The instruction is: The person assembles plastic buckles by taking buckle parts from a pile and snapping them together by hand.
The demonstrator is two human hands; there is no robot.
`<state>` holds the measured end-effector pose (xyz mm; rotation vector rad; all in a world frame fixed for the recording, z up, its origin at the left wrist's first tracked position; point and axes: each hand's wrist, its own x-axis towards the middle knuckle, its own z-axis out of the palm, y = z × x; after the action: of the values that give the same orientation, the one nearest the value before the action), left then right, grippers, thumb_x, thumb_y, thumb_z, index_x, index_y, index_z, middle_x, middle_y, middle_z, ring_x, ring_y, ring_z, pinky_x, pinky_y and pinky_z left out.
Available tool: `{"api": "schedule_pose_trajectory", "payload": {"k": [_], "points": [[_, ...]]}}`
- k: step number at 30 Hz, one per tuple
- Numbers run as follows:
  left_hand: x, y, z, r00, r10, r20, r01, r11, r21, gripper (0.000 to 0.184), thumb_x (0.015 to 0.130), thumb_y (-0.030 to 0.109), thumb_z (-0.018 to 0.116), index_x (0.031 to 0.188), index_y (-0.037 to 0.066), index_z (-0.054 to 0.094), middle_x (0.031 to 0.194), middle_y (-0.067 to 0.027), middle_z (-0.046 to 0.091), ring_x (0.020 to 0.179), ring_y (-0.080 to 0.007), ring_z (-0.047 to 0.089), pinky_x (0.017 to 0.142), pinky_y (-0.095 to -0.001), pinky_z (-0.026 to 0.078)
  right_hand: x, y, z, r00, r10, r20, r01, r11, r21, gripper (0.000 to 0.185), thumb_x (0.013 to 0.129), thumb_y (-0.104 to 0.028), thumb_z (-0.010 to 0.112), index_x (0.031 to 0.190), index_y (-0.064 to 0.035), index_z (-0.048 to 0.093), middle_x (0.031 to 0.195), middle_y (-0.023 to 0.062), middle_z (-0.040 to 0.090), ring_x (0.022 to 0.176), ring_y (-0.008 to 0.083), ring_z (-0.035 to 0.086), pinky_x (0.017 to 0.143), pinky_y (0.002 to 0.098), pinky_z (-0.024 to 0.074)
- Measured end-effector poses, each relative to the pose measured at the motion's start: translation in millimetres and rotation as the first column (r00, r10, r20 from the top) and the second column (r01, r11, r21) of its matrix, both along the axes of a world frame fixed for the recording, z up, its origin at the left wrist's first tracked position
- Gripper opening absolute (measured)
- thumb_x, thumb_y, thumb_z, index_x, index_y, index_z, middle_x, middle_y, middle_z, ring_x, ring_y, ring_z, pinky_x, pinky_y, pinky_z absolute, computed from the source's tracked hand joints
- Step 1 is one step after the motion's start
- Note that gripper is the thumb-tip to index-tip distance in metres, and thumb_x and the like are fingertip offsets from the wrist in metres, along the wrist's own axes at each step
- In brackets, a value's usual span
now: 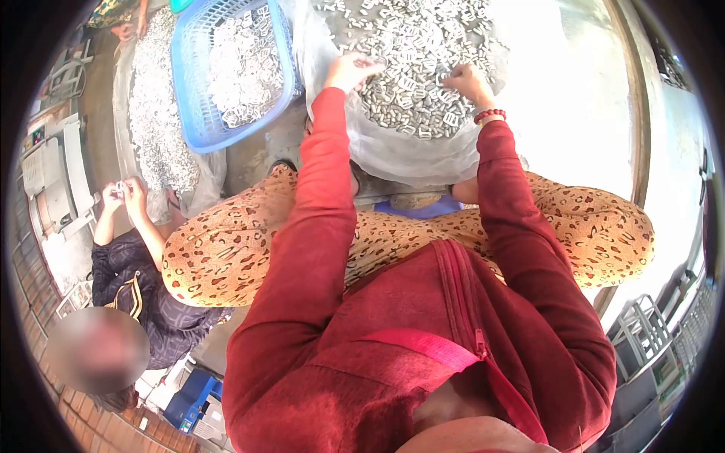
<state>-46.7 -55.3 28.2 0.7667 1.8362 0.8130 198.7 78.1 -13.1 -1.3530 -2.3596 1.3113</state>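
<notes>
Head view, facing down: we see our left hand [350, 72] and right hand [470, 83] over a broad pile of small silvery pieces [415, 94], spread on a clear plastic sheet [400, 162] in front of our bent knees. Our left fingers are loosely curled, part-way open, at the pile's left edge; our right fingers bend down toward its right side, below a red bead bracelet [489, 115]. We cannot tell whether either hand pinches a piece. A wide gap separates the hands, with the pile between. To the left, just beyond the sheet, a blue basket [234, 137] holding whitish pieces limits sideways room; to the right, pale, brightly lit ground [578, 83] runs to a dark-edged strip. The pile's far edge is cut off by the frame, and glare washes out detail there. Our fingertips blur into the pieces. At far left, a co-worker's hands [124, 192] hold something too small to make out; another person at top left is cropped.
</notes>
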Motion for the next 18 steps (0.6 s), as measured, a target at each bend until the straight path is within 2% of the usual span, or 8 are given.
{"api": "schedule_pose_trajectory", "payload": {"k": [2,3,4,6,10,13,16,18], "points": [[1.0,-7.7,-38.2,0.927,-0.062,-0.37,0.042,0.997,-0.063,0.029,0.065,0.022,0.074,0.088,0.009,0.063,0.062,-0.0019,0.058,0.045,-0.0066,0.048,0.037,-0.0229,0.036,-11.2,4.4,36.8,0.99,-0.106,-0.097,0.075,0.957,-0.28,0.025,0.066,-0.027,0.069,0.069,-0.0036,0.06,0.053,0.0056,0.052,0.047,0.0127,0.05,0.046,0.0269,0.0402],[-1.5,-7.7,-49.8,0.905,-0.038,-0.425,0.026,0.999,-0.034,0.028,0.066,0.022,0.074,0.088,0.008,0.063,0.06,-0.0014,0.056,0.044,-0.0064,0.047,0.037,-0.0226,0.035,-13.8,6.3,48.9,0.948,-0.21,-0.241,0.081,0.886,-0.456,0.021,0.071,-0.023,0.066,0.066,-0.0054,0.057,0.049,-0.0004,0.047,0.043,0.0062,0.042,0.04,0.0221,0.0324],[0.9,-4.0,-46.5,0.881,-0.013,-0.473,0.015,1.0,0.0,0.027,0.067,0.023,0.073,0.087,0.007,0.063,0.058,-0.0009,0.055,0.043,-0.0061,0.046,0.037,-0.0224,0.034,-13.4,13.8,64.9,0.936,-0.199,-0.291,0.02,0.854,-0.52,0.02,0.071,-0.023,0.065,0.069,-0.0053,0.056,0.057,0.0008,0.05,0.047,0.0083,0.046,0.045,0.0223,0.0377],[5.3,2.1,-16.1,0.983,0.185,-0.001,-0.182,0.971,0.156,0.022,0.072,0.021,0.07,0.086,0.005,0.062,0.055,0.0006,0.05,0.043,-0.0059,0.044,0.037,-0.0205,0.032,-14.5,15.7,73.2,0.815,-0.332,-0.474,0.01,0.827,-0.563,0.017,0.074,-0.018,0.06,0.081,-0.0034,0.054,0.072,0.0072,0.056,0.06,0.013,0.055,0.052,0.0238,0.043],[10.2,22.1,63.7,0.947,-0.09,0.309,0.028,0.979,0.202,0.018,0.079,0.021,0.062,0.087,0.005,0.058,0.061,0.0021,0.047,0.05,-0.0034,0.043,0.039,-0.0183,0.03,-22.1,14.3,88.4,0.628,-0.4,-0.668,-0.248,0.71,-0.659,0.023,0.078,-0.013,0.053,0.097,-0.0016,0.048,0.091,0.0143,0.057,0.079,0.022,0.059,0.058,0.0275,0.0471],[20.0,29.2,83.9,0.959,-0.235,0.16,0.208,0.963,0.169,0.014,0.083,0.022,0.056,0.085,0.008,0.056,0.062,0.0012,0.048,0.05,-0.0035,0.042,0.039,-0.0192,0.029,-29.2,2.9,94.8,0.559,-0.493,-0.666,-0.387,0.556,-0.736,0.03,0.079,-0.013,0.053,0.106,-0.001,0.048,0.096,0.016,0.057,0.083,0.0252,0.06,0.059,0.0284,0.0486],[33.6,36.8,109.4,0.944,-0.325,0.049,0.318,0.942,0.109,0.014,0.084,0.022,0.054,0.085,0.008,0.054,0.059,0.0014,0.049,0.045,-0.0044,0.041,0.037,-0.0197,0.029,-35.4,-7.8,85.3,0.681,-0.49,-0.544,-0.219,0.574,-0.789,0.037,0.079,-0.028,0.06,0.104,-0.0022,0.053,0.095,0.013,0.057,0.084,0.0241,0.059,0.062,0.0298,0.0505],[35.8,40.2,102.5,0.915,-0.383,-0.125,0.387,0.922,0.013,0.014,0.083,0.022,0.055,0.084,0.008,0.053,0.059,0.0012,0.051,0.043,-0.0044,0.039,0.037,-0.0197,0.028,-35.7,-10.7,90.6,0.657,-0.552,-0.513,-0.22,0.511,-0.831,0.034,0.078,-0.027,0.064,0.099,-0.001,0.055,0.089,0.0092,0.058,0.075,0.0182,0.059,0.06,0.0276,0.0512]]}}
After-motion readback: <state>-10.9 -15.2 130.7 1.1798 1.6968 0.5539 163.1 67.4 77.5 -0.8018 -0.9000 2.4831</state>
